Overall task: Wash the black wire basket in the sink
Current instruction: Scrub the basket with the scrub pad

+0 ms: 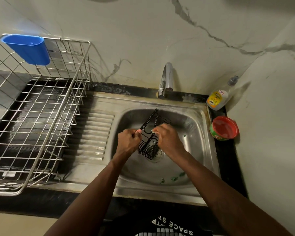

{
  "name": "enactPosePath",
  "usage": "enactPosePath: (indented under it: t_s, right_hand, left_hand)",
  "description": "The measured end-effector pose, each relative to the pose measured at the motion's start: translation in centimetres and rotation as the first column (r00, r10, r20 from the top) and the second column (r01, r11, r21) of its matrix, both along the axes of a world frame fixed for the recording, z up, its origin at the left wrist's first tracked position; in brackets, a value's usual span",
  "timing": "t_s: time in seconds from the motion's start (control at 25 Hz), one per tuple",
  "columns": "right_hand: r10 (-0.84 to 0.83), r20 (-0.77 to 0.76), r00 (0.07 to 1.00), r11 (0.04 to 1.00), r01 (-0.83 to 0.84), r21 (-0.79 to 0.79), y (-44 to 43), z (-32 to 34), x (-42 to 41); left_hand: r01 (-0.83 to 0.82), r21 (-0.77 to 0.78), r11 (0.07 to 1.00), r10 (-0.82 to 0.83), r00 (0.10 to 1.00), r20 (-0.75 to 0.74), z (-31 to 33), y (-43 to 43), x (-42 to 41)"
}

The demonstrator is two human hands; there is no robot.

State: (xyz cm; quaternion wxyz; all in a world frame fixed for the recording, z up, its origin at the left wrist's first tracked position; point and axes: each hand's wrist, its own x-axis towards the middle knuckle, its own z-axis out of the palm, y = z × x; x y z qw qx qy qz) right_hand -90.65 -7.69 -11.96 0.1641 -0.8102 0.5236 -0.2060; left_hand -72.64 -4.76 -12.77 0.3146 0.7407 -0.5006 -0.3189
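Observation:
The black wire basket (149, 142) hangs tilted over the drain of the steel sink (197, 126). My left hand (129, 141) grips its left rim with curled fingers. My right hand (168, 139) is curled against the basket's right side, with something pale and soapy showing at its fingertips; what it holds is hidden. The basket's far end (156, 114) points toward the tap (167, 79). No water stream is visible from the spout.
A steel dish rack (41, 116) with a blue plastic cup holder (28, 48) stands on the left. A liquid soap bottle (219, 98) and a red-green dish paste tub (224, 128) sit at the right of the sink. Green scraps (174, 178) lie in the basin.

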Motion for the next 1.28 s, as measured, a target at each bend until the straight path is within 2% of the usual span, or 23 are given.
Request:
enactPosePath:
  t_s: [0.2,0.44,0.64,0.8,0.88,0.96,1.04,1.2,1.28]
  right_hand:
    - [-0.365,0.08,0.928,0.922,0.347,0.173,-5.2,1.6,-1.2]
    - [-0.505,0.079,0.859,0.852,0.482,0.204,-7.1,2.8,-0.9]
    - [-0.652,-0.015,0.758,0.698,0.608,0.378,-7.5,2.6,-2.4]
    - [-0.719,0.128,0.683,0.644,0.585,0.493,-7.7,3.3,-2.4]
    - [-0.718,0.187,0.67,0.65,0.551,0.523,-7.7,3.9,-2.0]
    - [-0.702,0.223,0.676,0.661,0.503,0.557,-7.2,4.1,-1.2]
    - [-0.648,0.222,0.728,0.704,0.463,0.538,-6.4,3.7,-0.3]
    - [-0.483,0.156,0.862,0.839,0.405,0.363,-4.3,1.8,1.1]
    - [-0.458,0.098,0.883,0.871,0.424,0.249,-3.6,0.9,1.3]
  left_hand:
    - [0.182,0.022,0.983,-0.182,0.983,0.015,-0.5,-0.2,0.3]
    - [0.331,0.012,0.944,-0.33,0.941,-0.071,-0.8,-1.2,0.8]
    - [0.383,-0.016,0.924,-0.383,0.919,-0.09,-1.1,-2.1,0.8]
    - [0.42,0.02,0.907,-0.42,0.908,0.004,-1.0,-2.7,-0.3]
    - [0.441,0.02,0.897,-0.44,0.898,-0.015,-0.5,-3.2,-1.5]
    - [0.436,-0.045,0.899,-0.438,0.897,-0.055,0.2,-3.9,-2.8]
    - [0.413,-0.088,0.906,-0.421,0.899,-0.12,0.6,-4.5,-4.1]
    - [0.342,-0.06,0.938,-0.347,0.918,-0.192,-1.4,-4.2,-4.0]
    - [0.369,-0.043,0.929,-0.371,0.914,-0.167,-3.1,-3.3,-2.5]
